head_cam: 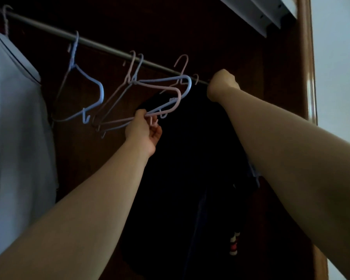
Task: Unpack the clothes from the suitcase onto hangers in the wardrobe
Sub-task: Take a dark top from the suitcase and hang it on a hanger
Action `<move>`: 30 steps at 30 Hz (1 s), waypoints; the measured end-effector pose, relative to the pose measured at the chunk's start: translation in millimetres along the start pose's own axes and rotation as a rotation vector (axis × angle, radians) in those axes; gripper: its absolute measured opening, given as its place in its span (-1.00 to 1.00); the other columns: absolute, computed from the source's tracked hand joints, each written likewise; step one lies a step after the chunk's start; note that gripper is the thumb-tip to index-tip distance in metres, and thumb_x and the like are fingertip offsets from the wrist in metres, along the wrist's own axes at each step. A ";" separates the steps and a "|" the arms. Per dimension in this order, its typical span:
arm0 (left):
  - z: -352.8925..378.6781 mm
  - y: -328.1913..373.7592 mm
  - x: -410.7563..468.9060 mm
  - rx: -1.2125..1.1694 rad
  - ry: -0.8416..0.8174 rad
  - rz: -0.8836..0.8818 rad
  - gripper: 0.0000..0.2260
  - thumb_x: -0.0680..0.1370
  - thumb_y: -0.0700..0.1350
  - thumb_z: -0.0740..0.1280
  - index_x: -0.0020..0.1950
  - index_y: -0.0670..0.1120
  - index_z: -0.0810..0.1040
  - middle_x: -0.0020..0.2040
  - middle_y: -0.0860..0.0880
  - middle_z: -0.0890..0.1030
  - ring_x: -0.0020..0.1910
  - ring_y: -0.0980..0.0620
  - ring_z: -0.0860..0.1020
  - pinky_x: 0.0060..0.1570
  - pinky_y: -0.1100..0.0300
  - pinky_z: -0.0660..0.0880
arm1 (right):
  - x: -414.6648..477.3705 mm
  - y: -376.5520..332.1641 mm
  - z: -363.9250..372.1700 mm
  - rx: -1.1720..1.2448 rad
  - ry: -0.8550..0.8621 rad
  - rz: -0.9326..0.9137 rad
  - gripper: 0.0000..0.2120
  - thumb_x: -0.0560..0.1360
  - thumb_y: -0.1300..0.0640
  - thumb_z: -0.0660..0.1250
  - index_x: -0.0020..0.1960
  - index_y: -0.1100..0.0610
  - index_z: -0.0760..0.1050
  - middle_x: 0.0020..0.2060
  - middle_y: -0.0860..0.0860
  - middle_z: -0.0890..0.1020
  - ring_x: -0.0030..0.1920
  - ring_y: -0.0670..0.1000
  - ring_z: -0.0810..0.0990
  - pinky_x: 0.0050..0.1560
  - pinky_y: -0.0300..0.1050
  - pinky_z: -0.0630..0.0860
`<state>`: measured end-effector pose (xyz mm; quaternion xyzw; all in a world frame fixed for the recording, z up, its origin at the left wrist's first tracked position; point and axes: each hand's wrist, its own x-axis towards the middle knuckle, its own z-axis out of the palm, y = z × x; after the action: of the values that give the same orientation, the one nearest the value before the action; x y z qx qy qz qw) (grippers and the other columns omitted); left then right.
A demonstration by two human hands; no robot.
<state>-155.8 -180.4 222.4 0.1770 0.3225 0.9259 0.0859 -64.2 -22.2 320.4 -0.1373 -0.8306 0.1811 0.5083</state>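
Wardrobe (170, 27) interior, dark wood, with the rail (109, 49) slanting down from upper left to right. On the rail there's a white garment (14, 128) at far left, then a lone blue hanger (100, 91), bare, then the paired hangers (177, 99), one pink and one blue, nested together and swung out sideways. Beyond them a further pink hook loops over the rail.

Under the rail's right end hangs a dark garment (180, 178), filling the middle; something small, red and white, shows low against it, too dim to tell.

Left hand (144, 131) reaches up in front of the dark garment, thumb and fingertips pinched on the paired hangers' lower bars. Right hand (222, 83) is bunched in a fist right at the rail, above the dark garment. Whether it wraps the rail or a hook, can't tell.
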 end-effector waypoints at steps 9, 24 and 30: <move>-0.3 -6.8 -3.9 -0.016 -0.016 -0.002 -0.73 0.57 0.06 0.28 -0.22 -0.09 0.51 -0.57 0.00 0.52 -0.64 0.11 0.42 -0.55 0.38 0.39 | -6.2 8.8 18.0 -0.002 -0.039 0.031 -0.71 0.53 0.29 0.26 0.24 0.21 0.39 0.05 0.14 0.52 -0.04 0.10 0.55 -0.06 -0.07 0.54; -4.5 -66.4 -74.1 0.249 -0.009 -0.024 -0.62 0.62 0.17 0.11 0.03 -0.07 0.59 -0.17 0.04 0.64 -0.31 0.09 0.45 -0.34 0.21 0.44 | -75.4 89.7 -15.5 0.071 -0.072 0.097 -0.89 0.54 0.22 0.29 0.04 0.19 0.40 -0.24 0.05 0.48 -0.37 -0.05 0.44 -0.56 -0.25 0.33; -3.9 -100.8 -126.6 0.218 0.018 -0.090 -0.65 0.62 0.12 0.15 -0.04 -0.09 0.60 -0.19 0.02 0.63 -0.36 0.10 0.45 -0.33 0.22 0.45 | -122.9 124.1 -37.6 0.131 -0.204 0.182 -0.83 0.52 0.14 0.35 -0.17 0.16 0.41 -0.28 0.03 0.50 -0.34 -0.01 0.50 -0.49 -0.20 0.36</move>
<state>-36.0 -138.9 121.9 0.1625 0.4297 0.8820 0.1048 29.7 44.5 183.8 -0.1593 -0.8486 0.2932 0.4106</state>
